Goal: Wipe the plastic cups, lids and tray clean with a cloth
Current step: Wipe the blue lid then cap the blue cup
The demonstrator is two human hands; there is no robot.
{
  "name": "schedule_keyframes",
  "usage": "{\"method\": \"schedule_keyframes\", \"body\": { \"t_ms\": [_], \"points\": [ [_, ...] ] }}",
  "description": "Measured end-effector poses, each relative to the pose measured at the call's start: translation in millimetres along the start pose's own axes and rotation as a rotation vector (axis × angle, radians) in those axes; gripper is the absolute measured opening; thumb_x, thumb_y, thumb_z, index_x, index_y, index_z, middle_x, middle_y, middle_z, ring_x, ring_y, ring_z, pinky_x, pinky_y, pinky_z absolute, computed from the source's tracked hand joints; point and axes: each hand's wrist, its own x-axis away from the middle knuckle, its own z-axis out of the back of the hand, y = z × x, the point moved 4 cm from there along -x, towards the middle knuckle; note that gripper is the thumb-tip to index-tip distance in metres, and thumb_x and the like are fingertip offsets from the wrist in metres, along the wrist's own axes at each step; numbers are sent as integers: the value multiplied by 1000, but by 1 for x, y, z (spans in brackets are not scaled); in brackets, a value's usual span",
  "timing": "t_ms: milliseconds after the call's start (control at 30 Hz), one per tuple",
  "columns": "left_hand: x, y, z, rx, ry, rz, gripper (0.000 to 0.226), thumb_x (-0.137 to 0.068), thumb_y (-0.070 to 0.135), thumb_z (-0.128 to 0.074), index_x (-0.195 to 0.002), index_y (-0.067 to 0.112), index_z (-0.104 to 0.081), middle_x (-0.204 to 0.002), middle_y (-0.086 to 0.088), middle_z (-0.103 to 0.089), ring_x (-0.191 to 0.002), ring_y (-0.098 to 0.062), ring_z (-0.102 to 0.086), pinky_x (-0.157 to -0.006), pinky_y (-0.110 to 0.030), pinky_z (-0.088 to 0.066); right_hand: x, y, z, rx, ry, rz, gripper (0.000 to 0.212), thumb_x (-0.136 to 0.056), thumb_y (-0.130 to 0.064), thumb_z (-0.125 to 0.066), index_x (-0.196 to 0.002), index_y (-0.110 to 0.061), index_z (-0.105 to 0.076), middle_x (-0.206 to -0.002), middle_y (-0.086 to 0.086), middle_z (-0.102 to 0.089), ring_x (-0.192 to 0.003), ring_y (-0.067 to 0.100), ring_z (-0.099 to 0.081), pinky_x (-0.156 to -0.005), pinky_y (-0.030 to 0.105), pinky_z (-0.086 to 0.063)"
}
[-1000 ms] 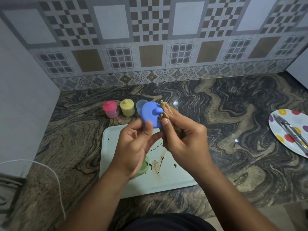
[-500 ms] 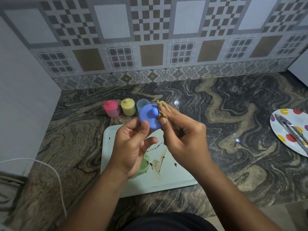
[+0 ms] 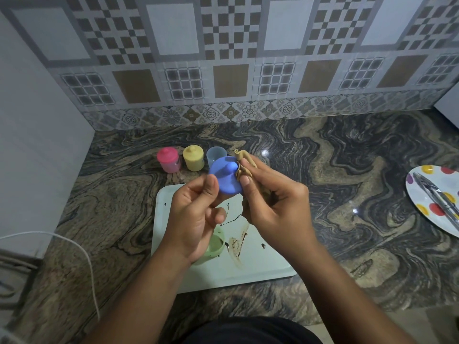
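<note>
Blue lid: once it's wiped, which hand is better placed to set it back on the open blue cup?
Left, probably. The left hand already pinches the blue lid, just in front of the uncapped blue cup. The right hand is full of the cloth, so its grip isn't free.

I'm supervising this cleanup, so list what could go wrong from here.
1. The round blue plastic lid is pinched only by the left hand's fingertips; it may slip onto the smeared pale green tray.
2. The crumpled tan cloth in the right hand may be soiled and re-smear the lid.
</note>
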Motion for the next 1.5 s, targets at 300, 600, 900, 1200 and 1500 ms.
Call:
{"method": "schedule_keyframes", "body": {
  "t_ms": [300, 600, 900, 1200, 1500],
  "points": [
    [-3, -4, 1, 60, -109, -43, 29, -93, 31, -56, -109, 14, -74, -123, -11, -69, -114, -22, -66, -87, -35, -55, 3, 2, -2, 25, -1, -25, 29, -96, -11, -64, -124, -6, -71, -134, 1, -67, -127, 7, -63, -97, 27, -56],
    [-4, -2, 0, 7, -13, 46, 30, -90, 27, -50, -85, 17, -78, -91, -3, -76, -73, -7, -69, -43, -18, -43, 2, -2, 2, 55, -14, 9, 28, -96, -9, -64, -123, -5, -72, -130, 1, -69, -127, 3, -61, -100, 20, -52],
    [-5, -4, 6, -43, -22, 23, 23, -89, 23, -57, -100, 7, -70, -96, -8, -76, -79, -10, -72, -39, -15, -39, -3, -1, 2, 36, -4, -7, 28, -97, -13, -64, -124, -11, -73, -115, -10, -72, -107, 5, -72, -85, 33, -59],
    [-6, -6, 4, 7, -72, -28, 25, -94, 17, -53, -107, 13, -74, -119, -11, -70, -108, -19, -67, -76, -28, -56, -3, -3, -1, 87, -7, 31, 28, -97, -9, -64, -123, -4, -71, -121, 14, -74, -124, 10, -66, -104, 17, -47],
    [-12, -5, 6, 77, -26, 16, 39, -94, 35, -48, -113, 6, -68, -114, -14, -72, -101, -20, -71, -71, -31, -59, 0, -4, -3, 47, -31, -2, 30, -97, -10, -64, -126, -11, -70, -130, -3, -69, -129, 5, -61, -107, 32, -52]
  ]
}}
